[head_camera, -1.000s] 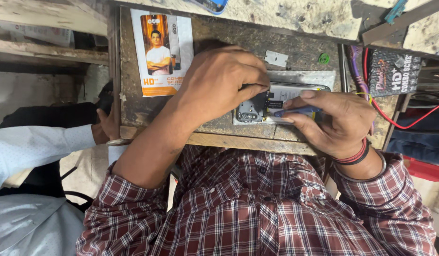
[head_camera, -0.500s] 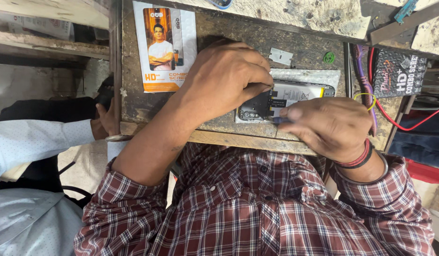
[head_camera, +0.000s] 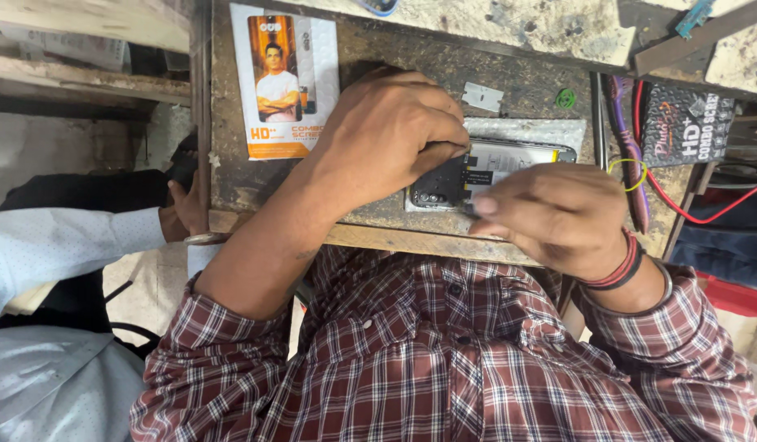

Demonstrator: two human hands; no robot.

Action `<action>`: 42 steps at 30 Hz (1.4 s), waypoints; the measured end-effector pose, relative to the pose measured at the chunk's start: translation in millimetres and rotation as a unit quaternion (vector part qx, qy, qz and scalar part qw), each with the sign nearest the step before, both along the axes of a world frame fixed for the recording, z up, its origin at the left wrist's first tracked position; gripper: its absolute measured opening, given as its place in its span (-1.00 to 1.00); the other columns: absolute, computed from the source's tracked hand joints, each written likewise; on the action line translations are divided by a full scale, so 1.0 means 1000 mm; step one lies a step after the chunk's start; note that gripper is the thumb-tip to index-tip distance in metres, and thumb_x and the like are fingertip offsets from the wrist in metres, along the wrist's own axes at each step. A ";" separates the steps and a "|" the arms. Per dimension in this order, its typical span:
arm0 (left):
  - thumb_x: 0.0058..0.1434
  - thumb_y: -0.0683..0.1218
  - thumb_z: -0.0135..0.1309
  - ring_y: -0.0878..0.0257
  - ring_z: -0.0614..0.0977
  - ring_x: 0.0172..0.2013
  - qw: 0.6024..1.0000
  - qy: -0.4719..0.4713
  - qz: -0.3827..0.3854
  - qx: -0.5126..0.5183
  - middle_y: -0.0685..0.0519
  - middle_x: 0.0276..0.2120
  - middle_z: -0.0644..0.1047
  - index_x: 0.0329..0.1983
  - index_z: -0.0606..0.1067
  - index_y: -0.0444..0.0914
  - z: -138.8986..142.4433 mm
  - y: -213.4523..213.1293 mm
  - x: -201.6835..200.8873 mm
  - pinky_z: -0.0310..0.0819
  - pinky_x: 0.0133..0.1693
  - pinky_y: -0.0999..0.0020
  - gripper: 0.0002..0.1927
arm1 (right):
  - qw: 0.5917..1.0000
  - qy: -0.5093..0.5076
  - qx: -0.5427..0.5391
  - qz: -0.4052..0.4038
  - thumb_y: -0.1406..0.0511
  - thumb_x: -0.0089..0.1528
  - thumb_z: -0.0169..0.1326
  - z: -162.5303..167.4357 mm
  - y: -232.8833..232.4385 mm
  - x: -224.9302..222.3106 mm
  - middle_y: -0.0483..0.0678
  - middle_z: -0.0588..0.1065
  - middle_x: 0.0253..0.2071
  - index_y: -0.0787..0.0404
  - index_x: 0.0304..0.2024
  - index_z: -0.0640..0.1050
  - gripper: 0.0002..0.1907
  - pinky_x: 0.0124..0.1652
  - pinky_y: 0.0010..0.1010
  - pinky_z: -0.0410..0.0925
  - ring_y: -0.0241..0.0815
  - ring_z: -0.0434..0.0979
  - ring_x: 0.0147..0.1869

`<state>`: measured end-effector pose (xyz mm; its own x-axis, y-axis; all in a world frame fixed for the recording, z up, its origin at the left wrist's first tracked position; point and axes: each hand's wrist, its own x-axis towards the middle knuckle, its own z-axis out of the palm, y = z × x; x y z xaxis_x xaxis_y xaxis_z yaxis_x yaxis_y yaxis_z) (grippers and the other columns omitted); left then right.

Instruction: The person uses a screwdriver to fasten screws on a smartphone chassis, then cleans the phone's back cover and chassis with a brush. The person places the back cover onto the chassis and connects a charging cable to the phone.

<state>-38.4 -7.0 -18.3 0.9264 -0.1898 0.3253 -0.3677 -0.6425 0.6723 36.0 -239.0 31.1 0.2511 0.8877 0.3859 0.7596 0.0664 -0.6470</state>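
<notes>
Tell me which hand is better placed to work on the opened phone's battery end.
Probably the right hand: it sits over that end of the opened phone, while the left hand pins the camera end.

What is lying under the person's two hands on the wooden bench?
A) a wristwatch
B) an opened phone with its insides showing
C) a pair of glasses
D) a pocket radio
B: the left hand and right hand rest on an opened phone, its battery and dark board exposed, on the bench.
</notes>
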 end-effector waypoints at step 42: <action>0.25 -0.04 0.31 0.19 0.72 -0.25 0.994 -0.047 0.090 -0.051 0.11 -0.25 0.70 -0.22 0.70 -0.13 0.026 -0.003 0.005 0.61 -0.21 0.28 -0.90 | 0.937 0.152 0.183 -0.257 0.52 0.51 0.13 -0.027 -0.022 0.003 0.06 0.39 0.02 0.21 0.18 0.11 -0.54 0.10 -0.29 0.61 -0.03 0.70 0.01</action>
<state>-33.8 -10.4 7.6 0.9071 0.0151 0.4207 -0.3168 -0.6336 0.7058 38.8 -261.2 3.7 0.7576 0.4412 0.4811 0.5355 0.0016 -0.8446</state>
